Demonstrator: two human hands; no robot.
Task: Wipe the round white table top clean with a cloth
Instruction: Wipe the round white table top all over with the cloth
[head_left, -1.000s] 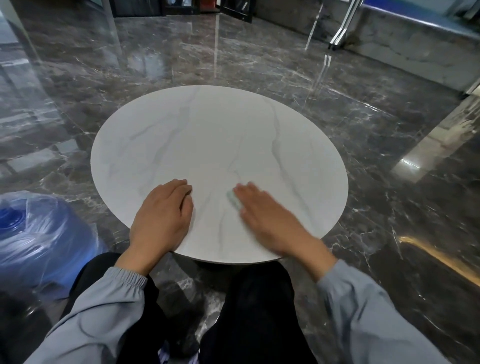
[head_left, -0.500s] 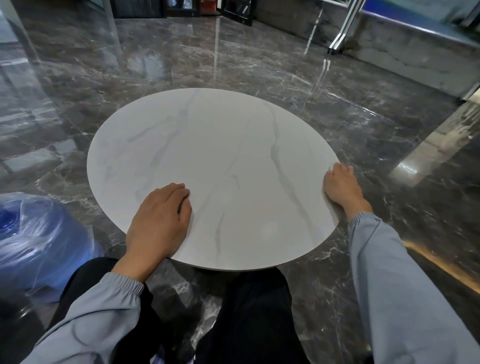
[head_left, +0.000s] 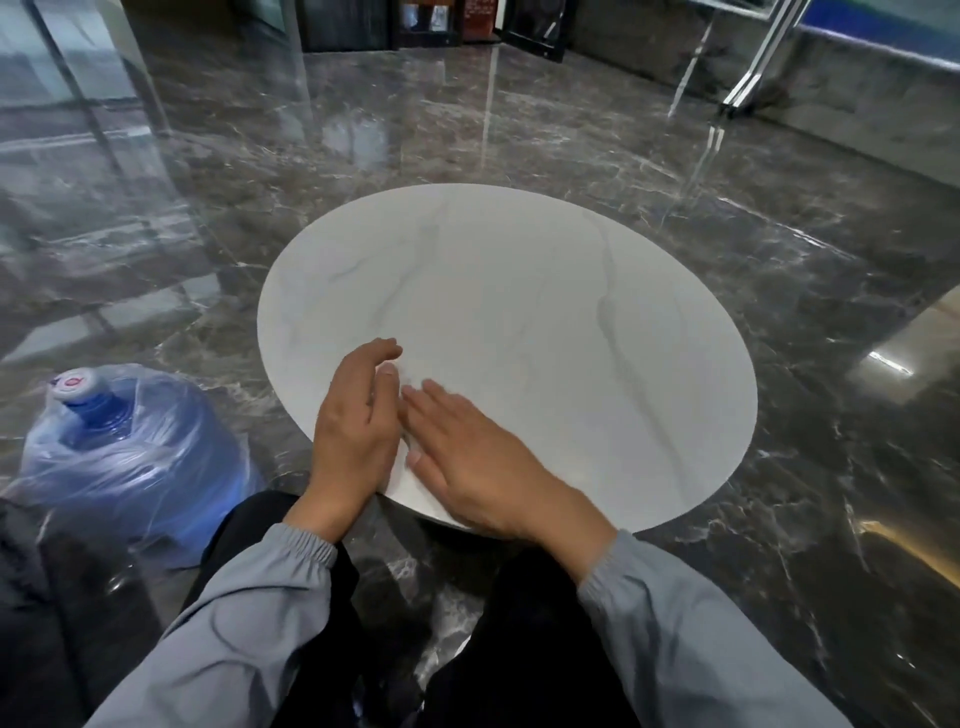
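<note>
Left hand (head_left: 356, 421) stands tilted on its edge at the near-left rim of the round white counter (head_left: 571, 338), its grip loosely curved and holding nothing. Right hand (head_left: 467, 457) lies flat just beside it, grip spread, fingers straight. The cloth cannot be made out.

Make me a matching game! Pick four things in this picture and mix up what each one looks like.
Things
1. table top
2. water bottle
3. floor
4. right hand

Descriptions
A. blue, wrapped in clear plastic
B. lying flat with straight fingers
C. dark, shiny marble
D. round and white with faint grey veins

Right pairs: 1-D, 2-A, 3-C, 4-B
</note>
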